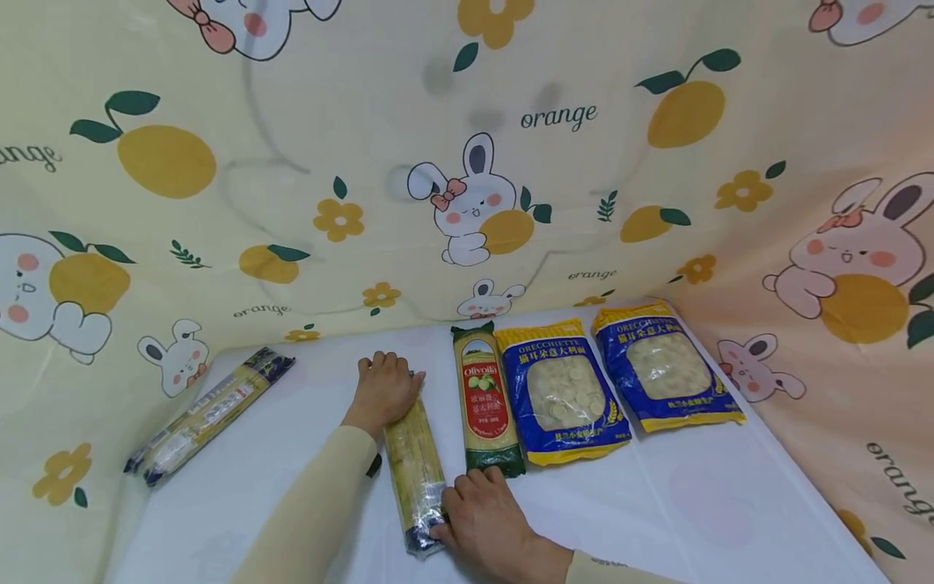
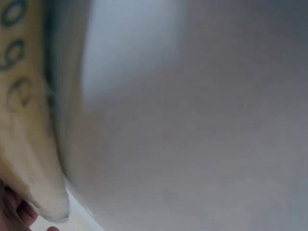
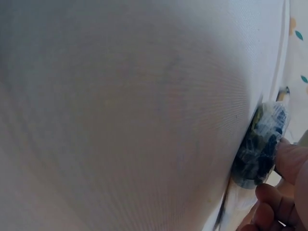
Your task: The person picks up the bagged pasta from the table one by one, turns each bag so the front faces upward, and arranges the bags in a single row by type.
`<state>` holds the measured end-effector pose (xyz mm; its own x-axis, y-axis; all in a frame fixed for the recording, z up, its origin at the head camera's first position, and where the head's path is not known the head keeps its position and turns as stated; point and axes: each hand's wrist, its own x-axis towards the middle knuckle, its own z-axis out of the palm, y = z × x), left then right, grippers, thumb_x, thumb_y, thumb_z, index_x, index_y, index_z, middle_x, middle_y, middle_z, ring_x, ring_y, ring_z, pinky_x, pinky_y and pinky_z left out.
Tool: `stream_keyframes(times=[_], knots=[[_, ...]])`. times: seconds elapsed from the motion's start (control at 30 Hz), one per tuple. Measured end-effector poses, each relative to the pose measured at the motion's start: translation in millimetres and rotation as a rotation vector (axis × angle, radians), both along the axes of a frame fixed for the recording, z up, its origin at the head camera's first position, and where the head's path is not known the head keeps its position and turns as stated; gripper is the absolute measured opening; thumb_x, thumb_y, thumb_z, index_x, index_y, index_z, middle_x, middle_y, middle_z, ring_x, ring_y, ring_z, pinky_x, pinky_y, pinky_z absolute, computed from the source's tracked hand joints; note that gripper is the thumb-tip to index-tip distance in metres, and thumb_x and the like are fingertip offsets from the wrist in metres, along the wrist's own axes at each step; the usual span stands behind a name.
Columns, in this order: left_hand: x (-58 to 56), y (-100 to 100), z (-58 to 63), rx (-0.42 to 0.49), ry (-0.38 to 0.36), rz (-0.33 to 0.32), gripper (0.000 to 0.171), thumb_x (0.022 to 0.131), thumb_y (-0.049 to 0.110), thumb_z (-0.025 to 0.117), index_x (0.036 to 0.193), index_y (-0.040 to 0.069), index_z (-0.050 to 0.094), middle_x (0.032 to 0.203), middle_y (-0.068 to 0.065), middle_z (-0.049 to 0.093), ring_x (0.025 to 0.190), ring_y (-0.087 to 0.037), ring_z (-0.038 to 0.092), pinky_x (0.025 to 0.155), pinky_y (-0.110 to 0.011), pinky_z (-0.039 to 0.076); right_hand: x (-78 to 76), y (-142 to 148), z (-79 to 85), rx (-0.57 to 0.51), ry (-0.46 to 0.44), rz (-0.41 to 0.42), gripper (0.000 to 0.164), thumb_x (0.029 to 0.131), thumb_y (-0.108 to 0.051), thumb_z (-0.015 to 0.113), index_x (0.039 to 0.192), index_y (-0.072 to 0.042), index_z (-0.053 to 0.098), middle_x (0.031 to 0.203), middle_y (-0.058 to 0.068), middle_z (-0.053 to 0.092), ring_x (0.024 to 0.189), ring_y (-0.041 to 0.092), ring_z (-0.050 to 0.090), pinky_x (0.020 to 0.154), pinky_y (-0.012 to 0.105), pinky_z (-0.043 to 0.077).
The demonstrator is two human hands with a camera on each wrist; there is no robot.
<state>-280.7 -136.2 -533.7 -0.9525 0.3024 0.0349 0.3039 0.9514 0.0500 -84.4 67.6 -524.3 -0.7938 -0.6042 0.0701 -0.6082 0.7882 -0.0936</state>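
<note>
A clear pack of spaghetti (image 1: 414, 458) with dark ends lies lengthwise on the white table. My left hand (image 1: 384, 391) grips its far end from above, fingers over the top and thumb along the right side. At the near end my right hand (image 1: 485, 515) holds the pack, thumb by its dark wrapper. The right wrist view shows that crinkled dark end (image 3: 262, 144) with the right thumb (image 3: 292, 161) and curled fingers against it. In the left wrist view only a few fingertips show at the lower left corner, beside a beige lettered surface (image 2: 24, 120).
Just right stands a row of packs lying flat: a green and red Olivoilà spaghetti pack (image 1: 487, 397), then two blue and yellow orecchiette bags (image 1: 562, 442) (image 1: 689, 414). Another dark-ended pasta pack (image 1: 212, 414) lies aslant at the left. A printed cloth (image 1: 350, 122) hangs behind the table.
</note>
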Motion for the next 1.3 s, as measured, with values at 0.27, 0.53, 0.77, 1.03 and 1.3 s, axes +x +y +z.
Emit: stream_keyframes(times=[0.27,0.53,0.77,1.03,1.3], knots=[[1.1,-10,11.6,0.136,0.235,-0.091,0.042,0.113,0.041,0.045,0.104,0.002,0.058,0.104,-0.016,0.059,0.109,-0.039,0.051,0.103,-0.059,0.037,-2.3,-2,5.0,-0.02,-0.018,-0.051,0.051,0.097,-0.069,0.061,0.105,-0.019,0.066,0.091,-0.007,0.058,0.09,0.013,0.052,0.085,0.036,0.043],[-2.0,-7,44.5,0.304,0.583,-0.248,0.043,0.112,0.042,0.04,0.105,0.003,0.056,0.105,-0.016,0.056,0.105,-0.039,0.049,0.097,-0.058,0.034,-15.2,-3,11.2,0.004,0.096,-0.119,0.052,0.1,-0.067,0.057,0.1,-0.015,0.066,0.086,-0.004,0.058,0.085,0.016,0.051,0.082,0.037,0.042],[0.4,0,65.2,0.376,0.812,-0.358,0.052,0.114,0.047,0.03,0.106,0.003,0.056,0.107,-0.016,0.056,0.103,-0.038,0.05,0.096,-0.057,0.035,-20.2,-3,6.7,-0.006,0.164,-0.14,0.054,0.101,-0.068,0.056,0.096,-0.015,0.067,0.078,-0.004,0.053,0.076,0.016,0.045,0.078,0.035,0.038],[4.9,9,72.8,0.385,0.864,-0.376,0.05,0.115,0.045,0.032,0.105,0.003,0.057,0.104,-0.015,0.055,0.098,-0.037,0.048,0.091,-0.055,0.035,-22.9,-8,4.7,-0.177,-0.002,-0.184,0.042,0.102,-0.055,0.063,0.096,-0.013,0.066,0.081,-0.007,0.054,0.08,0.013,0.05,0.077,0.033,0.036],[18.9,20,95.3,0.385,0.779,-0.285,0.036,0.112,0.034,0.046,0.109,0.001,0.058,0.114,-0.019,0.051,0.101,-0.039,0.041,0.089,-0.056,0.031,-29.4,-1,17.5,-0.175,0.023,-0.246,0.031,0.098,-0.043,0.071,0.1,-0.012,0.068,0.083,-0.004,0.056,0.085,0.017,0.051,0.082,0.038,0.038]])
